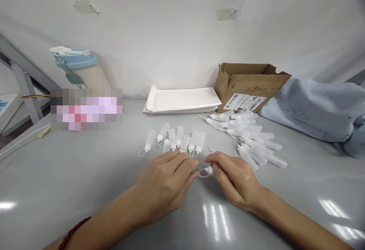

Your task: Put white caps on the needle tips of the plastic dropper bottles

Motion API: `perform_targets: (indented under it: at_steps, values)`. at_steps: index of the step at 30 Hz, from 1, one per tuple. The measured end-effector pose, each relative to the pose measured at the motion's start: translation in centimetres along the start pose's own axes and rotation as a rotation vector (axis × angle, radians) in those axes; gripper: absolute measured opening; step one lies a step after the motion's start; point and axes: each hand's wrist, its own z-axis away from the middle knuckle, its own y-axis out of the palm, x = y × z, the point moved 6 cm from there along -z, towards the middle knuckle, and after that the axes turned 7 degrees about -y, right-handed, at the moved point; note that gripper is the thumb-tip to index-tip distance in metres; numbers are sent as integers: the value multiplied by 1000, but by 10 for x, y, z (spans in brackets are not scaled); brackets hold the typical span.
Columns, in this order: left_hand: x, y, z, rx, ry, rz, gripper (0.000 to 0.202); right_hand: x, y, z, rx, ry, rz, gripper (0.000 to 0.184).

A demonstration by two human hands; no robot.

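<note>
A small translucent squeeze bottle (209,170) is pinched in my right hand (238,179), with its white tip and neck showing and its body hidden by the fingers. From the neck a thin white strap (203,175) curves over to my left hand (168,177), whose thumb and forefinger are closed on its far end. Just beyond my left hand lie several similar bottles (172,137) with looped straps; its fingers partly cover the nearest ones. A larger heap of the bottles (255,139) spreads out past my right hand.
Against the wall stand a white packet (182,99) and an open cardboard box (251,90). Grey-blue fabric (316,107) bunches at the right. A flask with a blue lid (75,59) is at the left, behind a blurred patch. Everything rests on a glossy grey table (94,158).
</note>
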Motion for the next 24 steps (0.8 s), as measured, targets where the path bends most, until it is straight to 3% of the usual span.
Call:
perform_targets:
  at_steps: [8,12,17,19,21,24]
  values:
    - [-4,6,3,42,48,52,19,3,5,3,4,-44,-3,18]
    - [-19,4,5,64,148,88,18,10,1,5,-87,-53,-40,23]
    - [-26,-2,4,11,207,38,20,15,-2,5,-125,-99,-79,30]
    - [-20,-8,2,-50,194,19,14,5,-4,4,-115,-13,-167,25]
    - [-8,-18,0,-145,148,-18,10,-14,-10,4,-182,173,-228,19]
    - [14,-34,-3,-270,32,-167,10,-37,-19,4,-239,351,-122,24]
